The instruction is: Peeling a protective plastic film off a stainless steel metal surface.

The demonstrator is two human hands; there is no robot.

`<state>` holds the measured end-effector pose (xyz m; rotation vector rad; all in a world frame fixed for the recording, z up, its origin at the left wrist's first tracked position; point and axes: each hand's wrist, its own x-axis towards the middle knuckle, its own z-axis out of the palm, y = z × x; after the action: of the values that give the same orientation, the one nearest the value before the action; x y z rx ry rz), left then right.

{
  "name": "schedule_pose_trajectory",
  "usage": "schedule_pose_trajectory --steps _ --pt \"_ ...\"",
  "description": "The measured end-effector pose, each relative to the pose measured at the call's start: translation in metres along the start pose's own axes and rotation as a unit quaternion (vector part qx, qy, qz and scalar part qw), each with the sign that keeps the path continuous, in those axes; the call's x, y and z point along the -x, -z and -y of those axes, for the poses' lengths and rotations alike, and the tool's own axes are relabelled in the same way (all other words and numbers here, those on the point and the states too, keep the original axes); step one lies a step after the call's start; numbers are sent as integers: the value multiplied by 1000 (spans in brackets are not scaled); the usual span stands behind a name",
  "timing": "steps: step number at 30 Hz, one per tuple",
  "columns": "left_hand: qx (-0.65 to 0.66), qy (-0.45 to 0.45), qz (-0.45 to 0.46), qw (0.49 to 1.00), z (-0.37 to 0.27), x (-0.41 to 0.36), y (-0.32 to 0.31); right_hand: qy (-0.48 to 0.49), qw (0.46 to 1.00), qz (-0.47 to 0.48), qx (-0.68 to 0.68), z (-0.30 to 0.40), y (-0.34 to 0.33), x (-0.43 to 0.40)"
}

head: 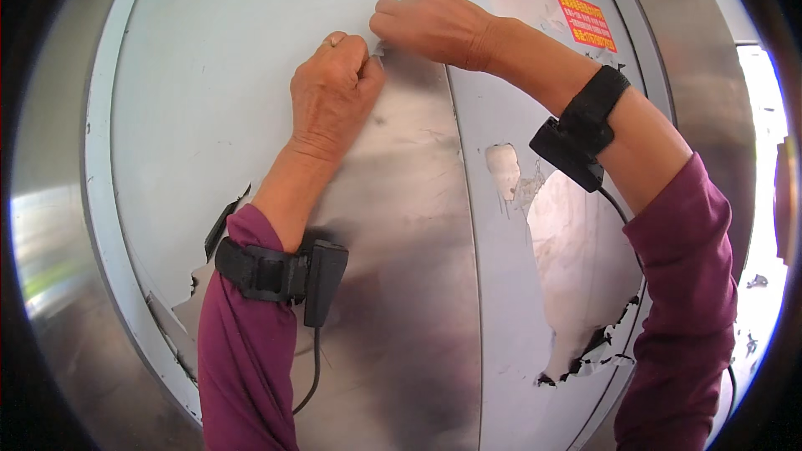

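Observation:
Elevator-like metal double doors stand before me, partly covered by a pale blue-grey protective film (pixel 188 94). My left hand (pixel 335 88) is closed at the film's torn edge, pinching a bit of it between thumb and fingers. Just up and to the right, my right hand (pixel 432 28) is curled into a fist near the same edge; its fingertips are hidden, so what it grips cannot be told. Below both hands the bare brushed metal (pixel 401 232) of the left panel shows. The upright seam (pixel 468 200) between the panels runs beneath my right wrist.
A red sticker with writing (pixel 586 22) is on the right panel. Torn holes in the film (pixel 570 275) show metal there, with ragged dark edges. Steel frames (pixel 702 75) flank the doors. Black straps with small devices (pixel 322 282) and cables sit on both forearms.

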<state>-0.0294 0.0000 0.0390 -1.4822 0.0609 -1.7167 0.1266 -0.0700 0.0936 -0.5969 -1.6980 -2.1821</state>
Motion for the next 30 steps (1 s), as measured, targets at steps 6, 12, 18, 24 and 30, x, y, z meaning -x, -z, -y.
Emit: schedule_pose_trajectory --steps 6,12,18,24,30 --pt "8 16 9 1000 0 1 1 -3 970 3 -243 -23 15 1" --pt "20 25 12 999 -2 2 0 18 991 127 -38 -13 19 -9" --pt "8 16 9 1000 1 1 0 -21 998 47 -25 -7 12 -1" --pt "20 30 10 999 1 0 1 -28 999 3 -26 -8 5 2" --pt "30 35 15 999 0 2 1 -8 999 0 -45 -7 8 6"
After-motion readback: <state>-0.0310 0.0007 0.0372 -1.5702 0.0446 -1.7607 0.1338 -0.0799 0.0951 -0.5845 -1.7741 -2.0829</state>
